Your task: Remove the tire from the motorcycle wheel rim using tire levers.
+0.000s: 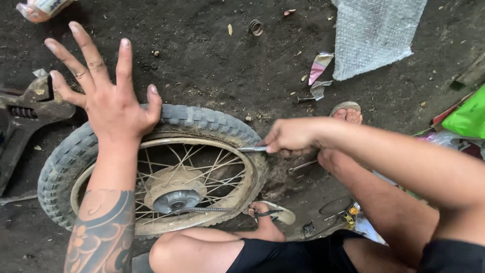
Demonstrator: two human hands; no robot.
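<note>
A spoked motorcycle wheel with a knobby black tyre (202,121) lies flat on the dirt, its hub (174,197) near my knee. My left hand (103,91) hovers above the wheel's far left side, fingers spread wide, holding nothing. My right hand (290,136) grips a metal tyre lever (252,148) whose tip sits at the rim on the wheel's right side, between rim and tyre. My foot in a sandal (268,215) presses against the wheel's near edge.
A dark metal motorcycle part with a spring (22,114) lies at the left. A sheet of bubble wrap (374,33) lies at the top right, a small coil spring (256,27) beside it, a green bag (470,116) at the right, scraps and small tools on the dirt.
</note>
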